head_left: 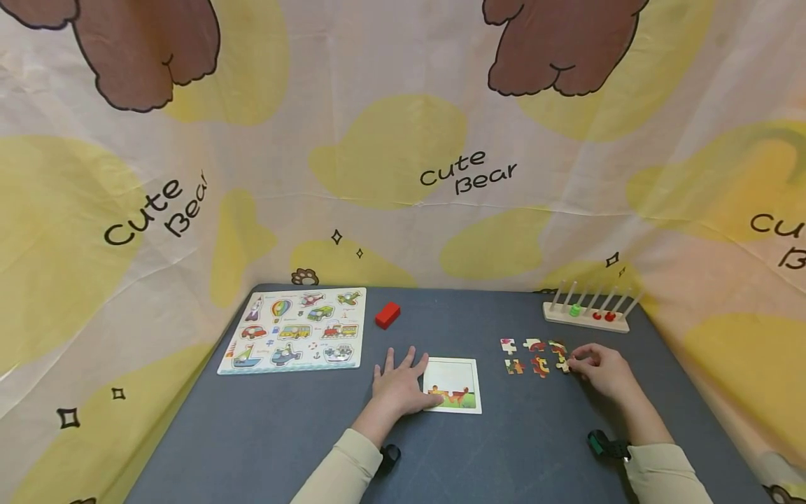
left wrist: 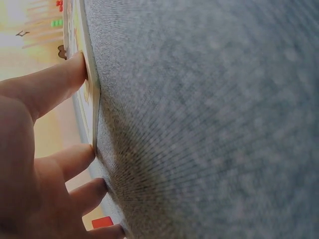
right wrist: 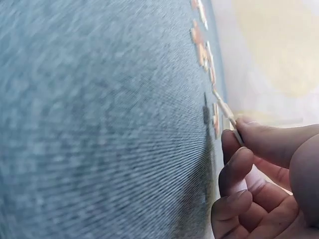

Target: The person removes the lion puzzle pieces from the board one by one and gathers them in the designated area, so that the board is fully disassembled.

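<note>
My left hand (head_left: 398, 388) rests with fingers spread at the left side of a small white puzzle frame (head_left: 453, 372). Its thumb lies on the lower left corner, and a strip of coloured picture fills the bottom of the frame. In the left wrist view, the thumb and index fingertip touch the edge of the frame (left wrist: 93, 99). To the right, my right hand (head_left: 606, 372) pinches a jigsaw piece (right wrist: 228, 110) between thumb and index finger, tilted up off the table. Several loose jigsaw pieces (head_left: 539, 366) lie in two rows beside that hand.
A board of vehicle pictures (head_left: 261, 318) lies at the back left, with a red block (head_left: 387, 315) to its right. At the back right stands a pegged counting rack (head_left: 585, 318) with green and red beads. A printed cloth (head_left: 403, 238) hangs behind the table.
</note>
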A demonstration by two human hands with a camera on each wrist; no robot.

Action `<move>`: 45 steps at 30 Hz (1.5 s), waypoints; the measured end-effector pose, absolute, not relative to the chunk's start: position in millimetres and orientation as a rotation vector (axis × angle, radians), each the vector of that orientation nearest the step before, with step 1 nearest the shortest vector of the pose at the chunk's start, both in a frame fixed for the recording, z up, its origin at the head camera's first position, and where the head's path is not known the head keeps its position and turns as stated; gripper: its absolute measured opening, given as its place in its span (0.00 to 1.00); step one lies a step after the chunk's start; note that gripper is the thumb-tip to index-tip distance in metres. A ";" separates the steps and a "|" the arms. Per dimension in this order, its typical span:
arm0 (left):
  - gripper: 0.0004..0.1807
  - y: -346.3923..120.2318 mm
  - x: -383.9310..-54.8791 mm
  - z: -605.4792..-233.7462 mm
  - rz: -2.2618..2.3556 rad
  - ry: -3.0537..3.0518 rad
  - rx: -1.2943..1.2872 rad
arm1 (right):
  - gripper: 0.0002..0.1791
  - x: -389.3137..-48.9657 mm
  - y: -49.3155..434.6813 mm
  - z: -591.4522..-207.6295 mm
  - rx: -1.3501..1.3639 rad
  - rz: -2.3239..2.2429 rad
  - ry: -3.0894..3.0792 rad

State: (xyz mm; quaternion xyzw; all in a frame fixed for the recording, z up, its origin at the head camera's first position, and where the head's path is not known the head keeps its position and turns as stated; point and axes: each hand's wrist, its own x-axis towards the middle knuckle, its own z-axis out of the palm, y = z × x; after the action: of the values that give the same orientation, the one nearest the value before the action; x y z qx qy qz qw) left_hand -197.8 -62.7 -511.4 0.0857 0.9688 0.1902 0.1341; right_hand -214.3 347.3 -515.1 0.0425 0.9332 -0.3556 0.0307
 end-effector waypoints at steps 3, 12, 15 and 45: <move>0.49 -61.8 -198.5 -510.8 0.546 2.801 0.239 | 0.18 -213.8 348.3 -517.0 0.151 -1.070 2.875; 0.49 -60.6 -198.4 -510.8 0.543 2.793 0.225 | 0.15 -215.2 345.2 -521.8 0.123 -0.998 2.972; 0.49 -61.1 -198.8 -512.0 0.548 2.793 0.221 | 0.14 -215.8 343.4 -522.8 0.139 -0.974 2.973; 0.48 -62.4 -197.9 -508.1 0.469 2.813 0.257 | 0.12 -209.3 251.1 -478.9 -0.170 -1.129 2.969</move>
State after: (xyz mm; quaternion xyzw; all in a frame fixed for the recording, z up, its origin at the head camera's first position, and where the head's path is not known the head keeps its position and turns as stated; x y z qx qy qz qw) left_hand -197.9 -62.4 -508.1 0.0890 0.9729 0.1624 0.1385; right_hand -209.3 251.1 -478.9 -0.0535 0.9332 -0.3548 -0.0195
